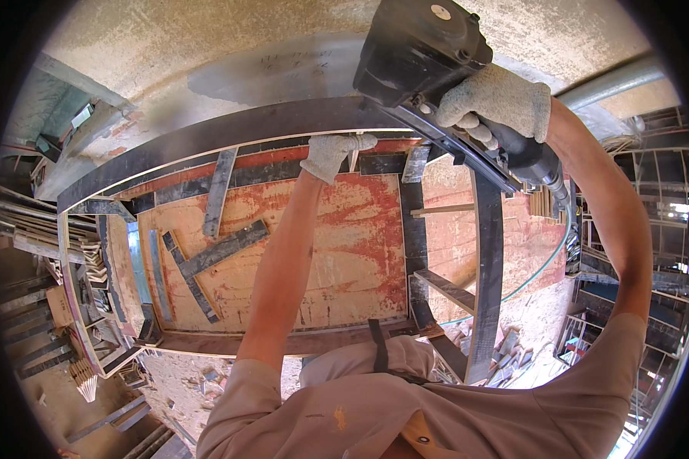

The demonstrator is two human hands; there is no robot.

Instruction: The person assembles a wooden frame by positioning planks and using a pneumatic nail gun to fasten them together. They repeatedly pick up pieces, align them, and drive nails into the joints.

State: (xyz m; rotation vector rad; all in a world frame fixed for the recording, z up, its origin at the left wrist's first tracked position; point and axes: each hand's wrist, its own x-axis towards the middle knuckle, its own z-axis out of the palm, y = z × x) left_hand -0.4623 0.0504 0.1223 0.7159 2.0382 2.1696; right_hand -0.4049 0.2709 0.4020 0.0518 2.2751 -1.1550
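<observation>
My right hand (505, 103), in a pale knitted work glove, is wrapped round the handle of a large black nail gun (417, 57). The gun is over the far rail (275, 122), a long dark board with a pale edge. My left hand (329, 157), gloved the same way, is closed at that rail, left of the gun. Its fingers are around a small wood piece (354, 161), of which only a pale edge shows clearly. Below lies a reddish-stained panel (352, 229) inside the wooden frame. The gun's nose and its contact with the wood are hard to see.
Loose dark wood strips (220, 251) lie on the panel. A teal air hose (540, 275) curves down at the right, by an upright dark board (486, 275). Stacked timber (31, 222) stands at the left, metal racks (651, 222) at the right. Wood scraps litter the ground.
</observation>
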